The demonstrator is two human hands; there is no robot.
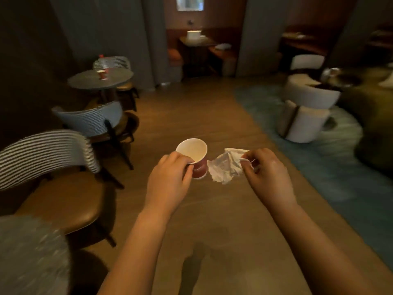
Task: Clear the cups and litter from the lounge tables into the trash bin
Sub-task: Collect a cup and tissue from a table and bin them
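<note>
Both hands grip litter: left [170,174] holds red paper cup [196,157], right [265,169] pinches crumpled napkin [225,167].

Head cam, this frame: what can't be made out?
Trash bin: nowhere in the head view.
Print on the red cup: blurred, partly behind the left hand.
Right hand grip on the napkin: fingertips curl out of sight.
Far round table: red-capped item behind the small cup, too small and blurred to name.
</note>
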